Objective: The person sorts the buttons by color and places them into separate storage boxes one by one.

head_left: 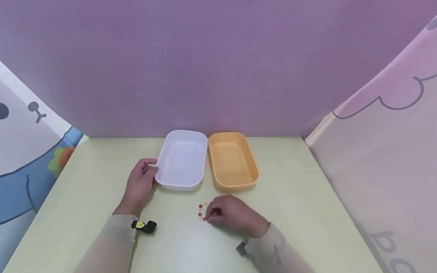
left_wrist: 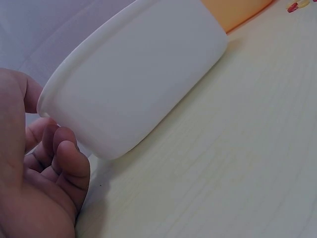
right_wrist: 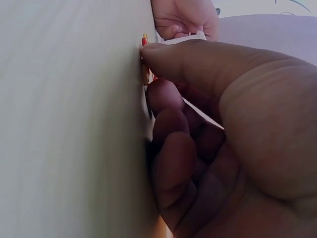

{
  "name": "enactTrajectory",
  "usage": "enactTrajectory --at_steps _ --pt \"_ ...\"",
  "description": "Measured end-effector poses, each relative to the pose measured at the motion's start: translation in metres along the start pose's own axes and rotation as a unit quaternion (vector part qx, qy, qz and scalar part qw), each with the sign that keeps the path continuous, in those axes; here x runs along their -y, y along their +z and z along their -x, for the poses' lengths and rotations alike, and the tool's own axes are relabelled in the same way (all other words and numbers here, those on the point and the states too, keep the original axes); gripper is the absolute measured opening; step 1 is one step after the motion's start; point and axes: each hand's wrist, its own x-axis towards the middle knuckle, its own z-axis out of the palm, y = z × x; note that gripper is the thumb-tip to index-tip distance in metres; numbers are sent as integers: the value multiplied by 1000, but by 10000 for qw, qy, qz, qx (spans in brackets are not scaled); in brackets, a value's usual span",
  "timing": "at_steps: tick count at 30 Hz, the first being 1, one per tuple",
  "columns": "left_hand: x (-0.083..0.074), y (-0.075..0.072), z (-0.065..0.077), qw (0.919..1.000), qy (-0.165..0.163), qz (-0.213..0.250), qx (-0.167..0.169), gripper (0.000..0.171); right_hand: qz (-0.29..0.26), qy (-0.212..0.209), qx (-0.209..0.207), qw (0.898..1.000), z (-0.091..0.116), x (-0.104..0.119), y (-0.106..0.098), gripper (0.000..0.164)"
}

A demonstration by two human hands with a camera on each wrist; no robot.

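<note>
White tray (head_left: pixel 181 161) and orange tray (head_left: pixel 233 163) are set side by side at the middle of the far edge of the surface (head_left: pixel 300 212), the orange one on the right. The white tray's rim is gripped at its left side, near the front corner, by the left hand (head_left: pixel 140 184), whose thumb and fingers are curled at it. Between the trays and the near edge, a small group of red pieces (head_left: pixel 200 206) and yellow pieces (head_left: pixel 206 204) is laid close together. At the group's right side, the nearest red piece is met by the thumb and forefinger of the right hand (head_left: pixel 235 214); whether it is pinched or only touched cannot be told. The right hand's other fingers are folded in, low over the surface. The two hands are held well apart. Both forearms are covered by pale sleeves (head_left: pixel 106 242), and a black strap (head_left: pixel 150 227) is worn at the left wrist. The far edge is backed by a purple wall (head_left: pixel 205 76).
</note>
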Motion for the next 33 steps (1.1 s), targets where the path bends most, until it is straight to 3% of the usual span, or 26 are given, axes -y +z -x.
enactTrajectory --at_steps 5,13,21,26,33 --pt "0 -1 1 10000 45 -83 13 35 -35 89 -29 10000 1 -1 1 11" --pt "-3 0 4 9999 38 -100 26 35 -885 575 -118 9943 2 0 -4 18" --pt "0 -1 3 9999 33 -124 26 35 -1089 720 -201 9912 5 9 -13 17" --pt "0 -1 3 9999 70 -135 51 35 -1606 957 -341 9818 8 21 -29 14" --pt "2 -1 0 9999 80 -87 87 35 -2351 1057 -873 9623 3 22 -55 9"
